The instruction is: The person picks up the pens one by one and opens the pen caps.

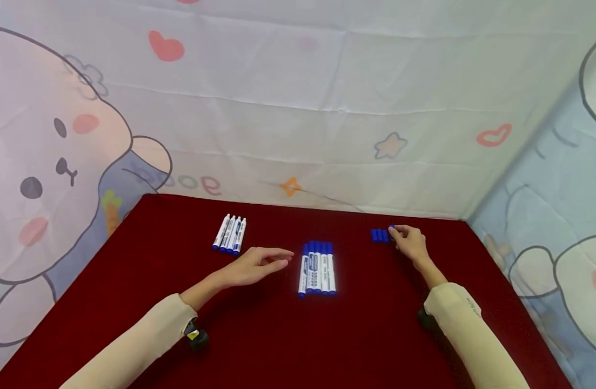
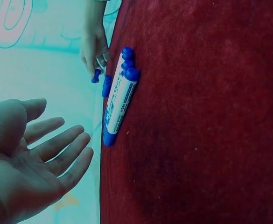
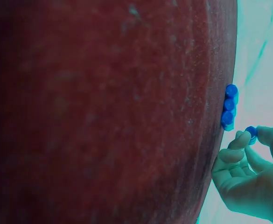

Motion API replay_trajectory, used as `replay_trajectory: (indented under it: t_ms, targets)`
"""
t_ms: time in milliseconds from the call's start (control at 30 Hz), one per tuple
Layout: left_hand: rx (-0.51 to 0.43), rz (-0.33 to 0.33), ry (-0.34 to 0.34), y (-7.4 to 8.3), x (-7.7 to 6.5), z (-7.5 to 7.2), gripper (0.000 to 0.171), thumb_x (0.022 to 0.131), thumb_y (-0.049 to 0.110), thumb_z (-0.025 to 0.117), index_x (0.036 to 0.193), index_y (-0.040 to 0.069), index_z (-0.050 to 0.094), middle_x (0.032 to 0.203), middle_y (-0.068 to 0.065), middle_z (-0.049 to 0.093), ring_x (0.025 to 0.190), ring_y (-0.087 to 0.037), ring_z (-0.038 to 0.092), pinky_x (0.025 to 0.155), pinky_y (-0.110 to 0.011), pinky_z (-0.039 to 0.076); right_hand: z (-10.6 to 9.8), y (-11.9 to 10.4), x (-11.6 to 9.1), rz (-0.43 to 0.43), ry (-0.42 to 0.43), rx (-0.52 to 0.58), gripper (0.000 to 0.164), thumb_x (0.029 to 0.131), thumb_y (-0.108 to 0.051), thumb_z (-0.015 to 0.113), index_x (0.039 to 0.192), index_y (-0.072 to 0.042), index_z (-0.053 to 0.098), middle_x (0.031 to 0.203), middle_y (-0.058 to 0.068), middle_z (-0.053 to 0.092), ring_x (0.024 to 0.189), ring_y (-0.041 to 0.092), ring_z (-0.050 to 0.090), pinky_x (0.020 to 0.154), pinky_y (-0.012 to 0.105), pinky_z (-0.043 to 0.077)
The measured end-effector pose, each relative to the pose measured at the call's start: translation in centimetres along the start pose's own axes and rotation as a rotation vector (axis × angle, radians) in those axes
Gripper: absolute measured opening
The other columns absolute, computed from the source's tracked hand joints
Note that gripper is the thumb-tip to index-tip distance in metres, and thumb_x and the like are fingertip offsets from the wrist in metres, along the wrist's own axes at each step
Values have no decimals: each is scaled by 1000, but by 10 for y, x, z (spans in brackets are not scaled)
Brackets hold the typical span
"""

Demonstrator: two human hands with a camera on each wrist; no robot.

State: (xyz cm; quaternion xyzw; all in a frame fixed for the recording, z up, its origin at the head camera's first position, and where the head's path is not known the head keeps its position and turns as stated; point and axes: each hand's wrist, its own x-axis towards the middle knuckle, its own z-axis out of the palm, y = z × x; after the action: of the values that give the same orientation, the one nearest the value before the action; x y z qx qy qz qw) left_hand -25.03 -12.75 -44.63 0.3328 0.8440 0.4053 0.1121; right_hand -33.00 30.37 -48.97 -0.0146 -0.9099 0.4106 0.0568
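My right hand [image 1: 410, 242] pinches a blue marker cap [image 3: 251, 131] between thumb and fingers, at the far right of the table. Just left of it lie three more blue caps [image 1: 379, 235], side by side. My left hand [image 1: 251, 266] hovers over the cloth with its fingers extended and nothing in them; the left wrist view shows its palm and spread fingers. To the right of its fingertips, several white markers [image 1: 317, 268] with blue caps on lie in a tight row. Farther back on the left sits a row of several uncapped white markers [image 1: 229, 235], white tips pointing away from me.
A dark red cloth [image 1: 278, 340] covers the table. Behind it hangs a pale curtain [image 1: 259, 119] printed with cartoon animals, hearts and stars, and another stretch of it stands along the right side. A dark wrist device [image 1: 197, 337] sits under the left sleeve.
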Motion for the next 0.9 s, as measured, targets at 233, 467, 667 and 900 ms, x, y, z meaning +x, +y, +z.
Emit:
replay_trajectory:
  t_ms: [233, 467, 667, 900]
  targets:
    - [-21, -18, -15, 1, -2, 2, 44, 109, 27, 51, 144, 2, 56, 144, -17, 61, 125, -29, 65, 103, -46, 54, 8, -1, 3, 17, 0, -104, 44, 103, -22, 59, 128, 14, 62, 95, 25, 73, 59, 1, 56, 57, 20, 46]
    - [-26, -1, -39, 5, 0, 6, 44, 109, 26, 50, 145, 2, 55, 144, -15, 62, 126, -27, 64, 104, -45, 53, 5, -4, 4, -2, 2, -233, 44, 103, -23, 58, 125, 14, 64, 98, 28, 74, 63, 18, 68, 59, 29, 51]
    - [-22, 5, -46, 8, 2, 7, 44, 109, 26, 50, 145, 2, 55, 145, -15, 61, 128, -28, 63, 105, -46, 52, 2, -4, 5, 7, -7, -227, 44, 104, -24, 56, 125, 14, 64, 96, 26, 75, 63, 15, 67, 60, 29, 50]
    - [-6, 6, -34, 5, 3, 7, 43, 109, 25, 50, 144, 1, 56, 142, -15, 63, 124, -27, 65, 103, -45, 54, 0, 0, 8, 15, -67, -161, 46, 105, -22, 54, 130, 16, 59, 88, 24, 74, 57, 5, 59, 53, 22, 48]
